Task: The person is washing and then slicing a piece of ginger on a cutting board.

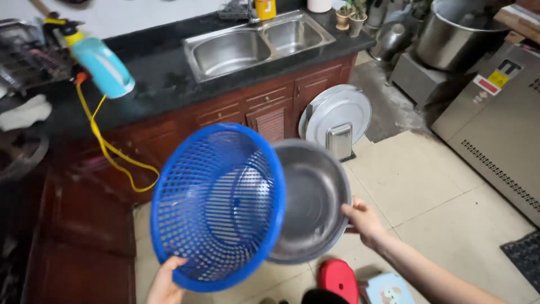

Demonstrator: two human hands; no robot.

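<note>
At centre frame we hold two things up over the tiled floor: our left hand (165,284) is closed on the lower rim of a blue plastic colander (216,205), our right hand (363,220) pinches the rim of a steel bowl (312,200) tucked just behind it. The colander looks light and slightly springy; the bowl looks stiffer and smooth (probably slippery), so we judge the rims the surest hold.
</note>
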